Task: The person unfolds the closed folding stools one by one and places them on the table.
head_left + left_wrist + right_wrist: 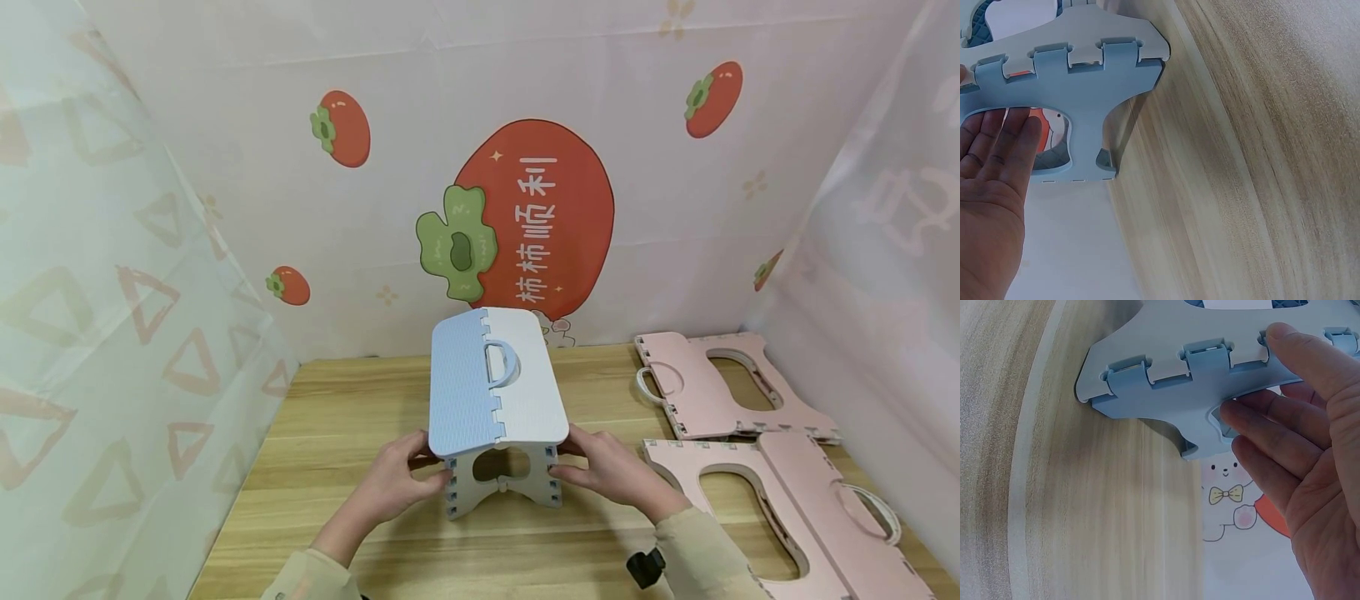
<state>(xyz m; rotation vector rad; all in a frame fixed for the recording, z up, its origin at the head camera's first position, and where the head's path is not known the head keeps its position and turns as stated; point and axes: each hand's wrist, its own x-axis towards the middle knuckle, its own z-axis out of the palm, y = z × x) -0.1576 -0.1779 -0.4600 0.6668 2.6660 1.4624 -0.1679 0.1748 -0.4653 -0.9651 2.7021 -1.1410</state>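
A curtained booth: patterned sheets [660, 208] on three sides of a wood-grain tabletop [337, 433].

One blue-and-white folding stool [459, 383], two pink folding stools [693, 392], one left hand [393, 482], one right hand [611, 471], one surface [345, 417], one large printed persimmon [573, 225], four small persimmons [350, 129].

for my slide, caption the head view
Left hand and right hand grip a blue-and-white plastic folding stool on a wood-grain table beside two flat pink plastic stools.

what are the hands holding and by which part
The blue-and-white stool, by its side legs at the hinged near corners: left hand on the left, right hand on the right.
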